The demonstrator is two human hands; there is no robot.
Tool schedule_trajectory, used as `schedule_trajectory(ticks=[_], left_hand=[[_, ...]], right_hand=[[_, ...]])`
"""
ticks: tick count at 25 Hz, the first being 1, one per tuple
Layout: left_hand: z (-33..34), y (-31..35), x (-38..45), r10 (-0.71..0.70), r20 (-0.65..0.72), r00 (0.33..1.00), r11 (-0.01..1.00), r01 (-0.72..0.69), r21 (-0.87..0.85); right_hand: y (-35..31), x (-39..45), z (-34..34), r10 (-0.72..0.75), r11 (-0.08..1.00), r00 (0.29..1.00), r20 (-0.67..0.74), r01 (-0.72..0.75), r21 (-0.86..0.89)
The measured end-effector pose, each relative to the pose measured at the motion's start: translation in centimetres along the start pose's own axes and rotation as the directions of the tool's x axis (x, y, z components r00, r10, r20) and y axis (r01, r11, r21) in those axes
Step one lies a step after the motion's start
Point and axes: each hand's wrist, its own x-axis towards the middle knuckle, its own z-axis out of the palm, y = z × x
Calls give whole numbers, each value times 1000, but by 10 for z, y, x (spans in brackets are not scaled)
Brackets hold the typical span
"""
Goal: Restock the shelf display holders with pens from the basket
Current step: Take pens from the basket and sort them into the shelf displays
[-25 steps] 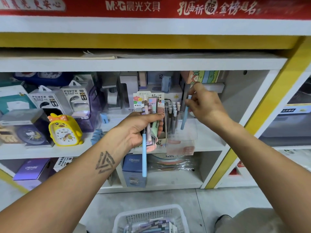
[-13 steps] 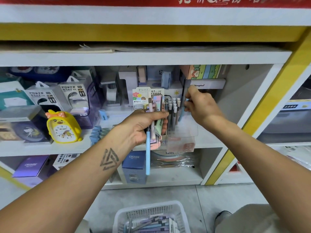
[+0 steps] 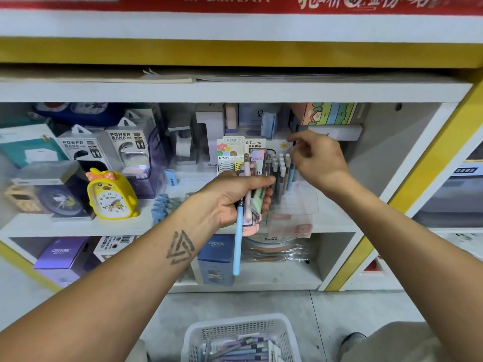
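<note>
Yellow duck alarm clock on the middle shelf, two power bank boxes behind it, purple box on the lower shelf, blue box further right, red banner along the top

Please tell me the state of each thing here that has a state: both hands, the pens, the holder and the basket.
left hand: grips a bundle of pens and card packs
blue pen: held, hangs down below the grip
right hand: above the holder, fingers loosely curled, holds nothing visible
clear holder: upright on shelf, partly filled
basket: on floor, contains pens
</note>
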Motion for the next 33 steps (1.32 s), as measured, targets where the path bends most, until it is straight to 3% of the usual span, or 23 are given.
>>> schedule_trajectory(ticks=[2, 5, 8, 10, 12, 15, 20, 22, 24, 27, 28, 31, 33], left_hand=[[-1, 0, -1, 9, 7, 1000, 1000, -9, 12], [-4, 1, -5, 2, 61, 998, 999, -4, 45], [-7, 2, -10, -27, 115, 993, 998, 20, 67], [-11, 3, -11, -45, 109, 993, 998, 40, 49], [-16, 4, -14, -72, 83, 994, 997, 68, 43], [-30, 10, -17, -53, -6, 999, 998, 54, 30], [-46, 23, -17, 110, -247, 963, 977, -150, -149], [-46, 22, -19, 153, -311, 938, 971, -201, -129], [-45, 20, -20, 168, -345, 923, 970, -217, -108], [-48, 22, -19, 148, -367, 918, 969, -209, -134], [-47, 22, -19, 127, -345, 930, 972, -185, -142], [-42, 18, -19, 69, -284, 956, 982, -114, -147], [-41, 17, -17, 50, -285, 957, 982, -98, -159]], right_hand=[[-17, -5, 4, 123, 933, 982, 144, -164, 321], [-29, -11, 13, 192, 820, 926, 325, -333, 466], [-32, -10, 20, 204, 778, 904, 375, -382, 499], [-34, -7, 23, 232, 760, 927, 295, -362, 540], [-34, -1, 23, 254, 713, 943, 216, -333, 617], [-33, 4, 21, 206, 654, 939, 274, -341, 675], [-43, -9, 31, 36, 807, 906, 422, -275, 523], [-45, -13, 35, 5, 798, 888, 460, -280, 533], [-42, -12, 30, 19, 746, 873, 488, -338, 574], [-37, -6, 18, 113, 576, 893, 436, -416, 704], [-35, -3, 15, 146, 581, 917, 372, -384, 717], [-29, 1, 4, 123, 830, 985, 124, -170, 532], [-27, 3, -3, 34, 906, 995, 93, -70, 418]])
